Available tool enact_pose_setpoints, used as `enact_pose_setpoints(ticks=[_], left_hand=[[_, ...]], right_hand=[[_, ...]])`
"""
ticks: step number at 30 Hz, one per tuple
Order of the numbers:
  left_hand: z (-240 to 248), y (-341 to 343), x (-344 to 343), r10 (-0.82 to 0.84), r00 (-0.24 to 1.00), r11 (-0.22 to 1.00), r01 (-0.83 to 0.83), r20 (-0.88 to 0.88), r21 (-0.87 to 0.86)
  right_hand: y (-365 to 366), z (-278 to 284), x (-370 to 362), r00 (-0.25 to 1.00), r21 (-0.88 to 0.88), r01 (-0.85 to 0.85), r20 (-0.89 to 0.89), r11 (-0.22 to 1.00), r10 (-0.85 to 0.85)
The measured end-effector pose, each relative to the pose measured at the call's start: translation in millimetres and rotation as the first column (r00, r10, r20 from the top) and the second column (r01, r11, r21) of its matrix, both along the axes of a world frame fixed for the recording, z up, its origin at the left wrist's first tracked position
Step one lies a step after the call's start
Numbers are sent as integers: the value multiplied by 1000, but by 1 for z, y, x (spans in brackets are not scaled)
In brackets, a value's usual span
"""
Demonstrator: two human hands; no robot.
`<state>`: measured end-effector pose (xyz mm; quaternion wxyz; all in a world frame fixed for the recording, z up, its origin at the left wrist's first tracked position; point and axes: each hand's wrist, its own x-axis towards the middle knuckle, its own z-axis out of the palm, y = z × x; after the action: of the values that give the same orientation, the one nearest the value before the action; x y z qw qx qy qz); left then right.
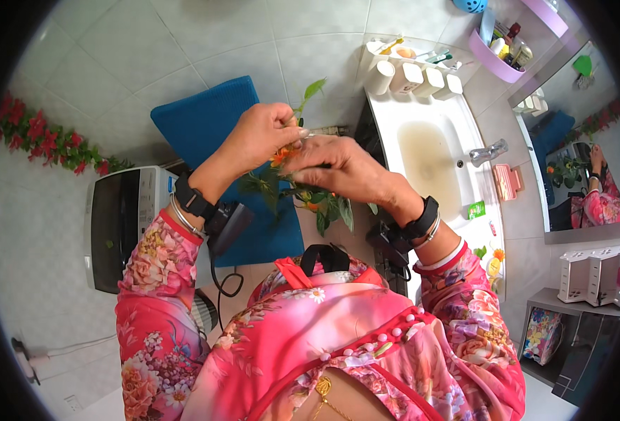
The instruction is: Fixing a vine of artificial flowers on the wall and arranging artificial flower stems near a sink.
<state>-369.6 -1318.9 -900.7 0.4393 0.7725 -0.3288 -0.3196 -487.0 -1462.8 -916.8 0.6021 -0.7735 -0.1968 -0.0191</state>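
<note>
In front of me is a leafy plant with orange flowers (336, 208), partly hidden behind my hands. One light green sprig (314, 88) of it sticks up above them. My left hand (259, 139) is closed in a pinch beside an orange bloom; a thin pale bit shows at its fingertips, too small to name. Close against it, my right hand (343, 165) has its fingers curled around the upper part of the plant, next to the same bloom. The plant's base is out of sight. Both wrists wear dark bands with bracelets.
Blue ribbed padding (204, 116) lies behind and below the plant. To the right stands a white sink (392, 119) holding cloudy water, with a metal faucet (489, 152) and toothbrush cups (407, 77). A washing machine (120, 221) is at left, a mirror (583, 154) at far right.
</note>
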Motion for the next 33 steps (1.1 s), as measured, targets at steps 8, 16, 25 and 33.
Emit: enact_pose_setpoints(ticks=[8,16,25,33], left_hand=[[-8,6,-5,66,992,994,-74,-105,-77],[7,9,-4,88,970,995,-95,-225,-21],[6,23,3,216,945,972,-231,-246,-36],[-4,19,-21,83,970,958,-141,-230,-248]], right_hand=[[-11,0,-9,960,152,175,-247,973,-134],[-23,-7,-9,870,257,317,-463,913,-171],[-34,-3,-8,808,466,400,-585,789,-64],[-33,-13,-3,803,582,430,-596,690,4]])
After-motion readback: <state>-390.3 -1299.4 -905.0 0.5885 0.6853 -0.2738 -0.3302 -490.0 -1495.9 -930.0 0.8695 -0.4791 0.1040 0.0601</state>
